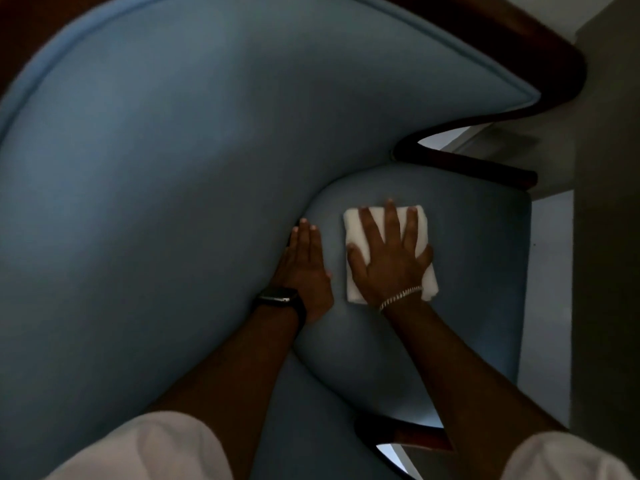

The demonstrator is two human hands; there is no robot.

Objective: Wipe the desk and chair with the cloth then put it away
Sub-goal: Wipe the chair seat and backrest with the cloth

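Note:
A blue upholstered chair (pixel 156 168) with a dark wooden frame fills most of the view; its padded backrest is at the left and top, its seat (pixel 467 271) lower right. A folded white cloth (pixel 353 223) lies flat on the seat. My right hand (pixel 389 258) presses on the cloth with fingers spread; a silver bracelet is on that wrist. My left hand (pixel 304 268), with a black watch on the wrist, rests flat on the seat where it meets the backrest, holding nothing. No desk is in view.
The chair's dark wooden armrest (pixel 485 164) curves along the upper right of the seat. Pale floor (pixel 547 271) and a grey wall (pixel 606 237) lie to the right. White sleeves show at the bottom corners. The scene is dim.

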